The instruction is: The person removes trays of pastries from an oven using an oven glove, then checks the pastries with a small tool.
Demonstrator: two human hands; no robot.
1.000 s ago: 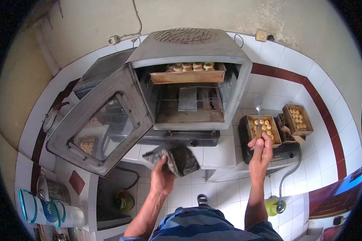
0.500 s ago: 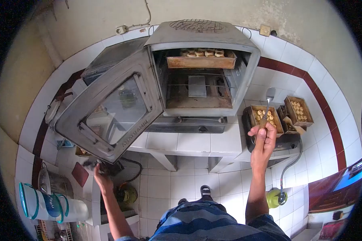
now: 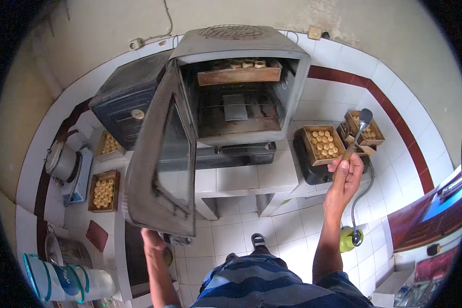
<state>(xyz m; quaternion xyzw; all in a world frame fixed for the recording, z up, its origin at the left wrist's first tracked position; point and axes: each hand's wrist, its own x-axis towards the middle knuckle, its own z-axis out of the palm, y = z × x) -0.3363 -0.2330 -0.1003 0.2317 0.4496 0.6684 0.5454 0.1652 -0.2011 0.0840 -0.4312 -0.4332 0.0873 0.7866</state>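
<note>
My right hand (image 3: 344,179) is closed around the wooden handle of a metal spatula (image 3: 365,117), its broad dark head pointing up and away. Beneath and beyond it sits a tray of small round pastries (image 3: 333,158). At the lower edge of the oven door (image 3: 138,203), my left hand (image 3: 153,241) touches the outer side, its fingers hidden behind the door. The grey oven (image 3: 238,46) stands partly open. Inside, a baking pan (image 3: 238,76) with pastries rests on the upper level, and a square metal plate (image 3: 235,107) lies lower down.
A second dark oven (image 3: 118,113) stands on the left. Further pastry trays (image 3: 93,206) sit on the left counter, near a pot (image 3: 61,160) and a lidded plastic container (image 3: 95,285). More trays (image 3: 377,141) are at the right. A green gas cylinder (image 3: 347,241) stands on the floor.
The oven door has swung partway toward the oven, my left hand moving right with it. The left-side trays have come into view. The spatula has turned to point further right.
</note>
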